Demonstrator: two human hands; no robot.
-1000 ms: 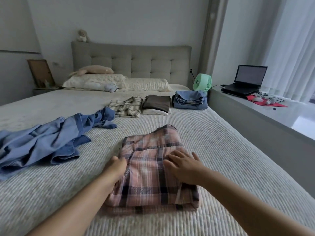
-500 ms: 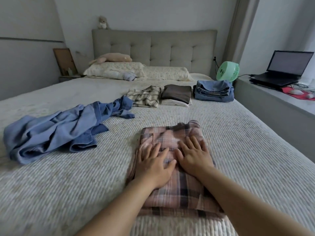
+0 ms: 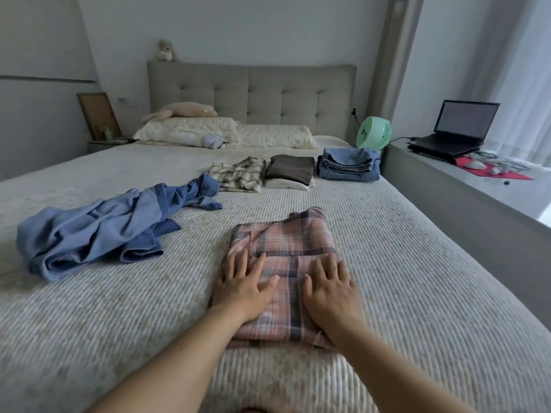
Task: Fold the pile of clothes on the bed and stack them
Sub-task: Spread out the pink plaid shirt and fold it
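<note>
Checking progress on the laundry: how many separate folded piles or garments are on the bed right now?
4: the pink plaid folded shirt under both hands; and, in a row nearer the pillows, a cream plaid folded shirt, a brown-on-white stack and folded blue denim. The crumpled blue shirt remains unfolded.

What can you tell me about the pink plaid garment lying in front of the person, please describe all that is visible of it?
The pink plaid woven-cloth garment is folded into a neat rectangle of several layers and lies flat on the ribbed cream bedspread. Its checks are pink, cream and dark grey-blue. A pocket seam crosses the top layer, and a collar shows at the far end. The left hand and the right hand rest flat on it, side by side, fingers straight.
</note>
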